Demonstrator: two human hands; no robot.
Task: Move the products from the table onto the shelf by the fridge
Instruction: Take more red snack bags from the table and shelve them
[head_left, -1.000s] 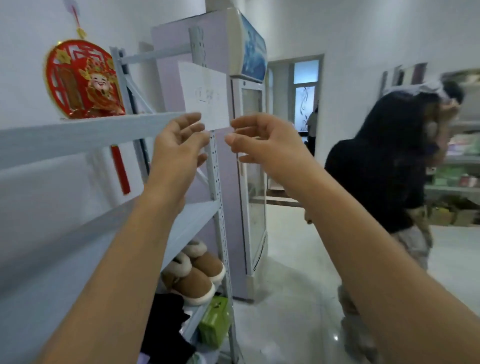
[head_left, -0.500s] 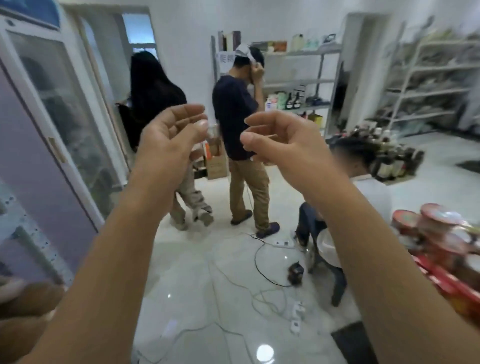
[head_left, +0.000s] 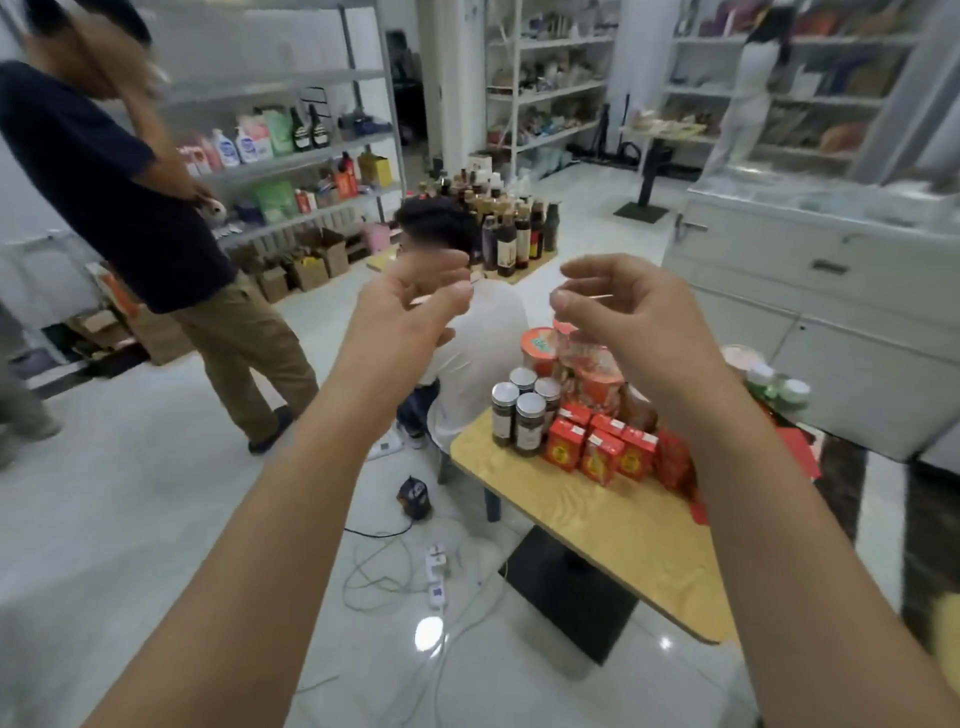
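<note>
A wooden table (head_left: 613, 525) stands at the centre right. Its far end holds several dark jars with silver lids (head_left: 522, 415), small red boxes (head_left: 597, 449) and red-lidded tubs (head_left: 540, 349). My left hand (head_left: 410, 312) and my right hand (head_left: 623, 306) are raised in front of me, above and short of the products, fingers loosely curled and holding nothing. My right forearm hides part of the products. The shelf by the fridge is out of view.
A person in white sits at the table's far end (head_left: 467, 332). A person in dark top and tan trousers (head_left: 156, 234) stands at left. Cables and a power strip (head_left: 434, 566) lie on the floor. Bottles (head_left: 504, 228) stand beyond; stocked shelves (head_left: 291, 150) and a counter (head_left: 810, 291) line the room.
My view has swung right from the shelf and fridge across the room to the table of products. Both hands stay raised and empty in front of me.
</note>
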